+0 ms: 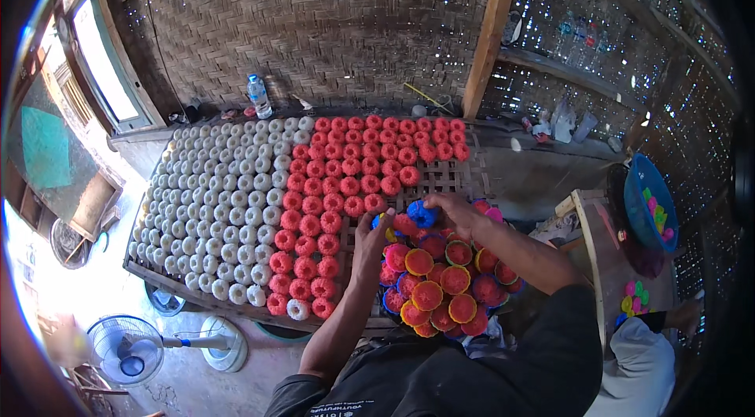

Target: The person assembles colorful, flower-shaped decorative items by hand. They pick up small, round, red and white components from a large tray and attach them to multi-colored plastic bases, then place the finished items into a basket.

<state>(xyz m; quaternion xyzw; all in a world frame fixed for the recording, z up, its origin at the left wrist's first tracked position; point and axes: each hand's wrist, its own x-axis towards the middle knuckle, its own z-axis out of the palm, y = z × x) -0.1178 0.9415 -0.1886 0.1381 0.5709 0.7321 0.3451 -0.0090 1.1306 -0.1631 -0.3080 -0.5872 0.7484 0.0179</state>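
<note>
My right hand [458, 216] pinches a blue fluted cup [422, 214] above the near right part of the slatted rack. Close by on the left, my left hand [371, 232] has its fingers curled in, with a bit of yellow and blue [381, 221] showing at the fingertips; what it holds is partly hidden. Under both hands is a heap of colourful fluted cups [454, 280] filled with red stuff, rimmed in yellow, blue, pink and green. Rows of red ring-shaped pieces [306, 245] lie left of my hands, and more lie beyond them.
White ring-shaped pieces [228, 204] fill the rack's left side. Bare slats of the rack [450, 178] show beyond my hands. A water bottle [259, 97] stands by the woven wall. At right are a blue basin [650, 204] and a seated person [641, 358]; a fan [127, 348] stands lower left.
</note>
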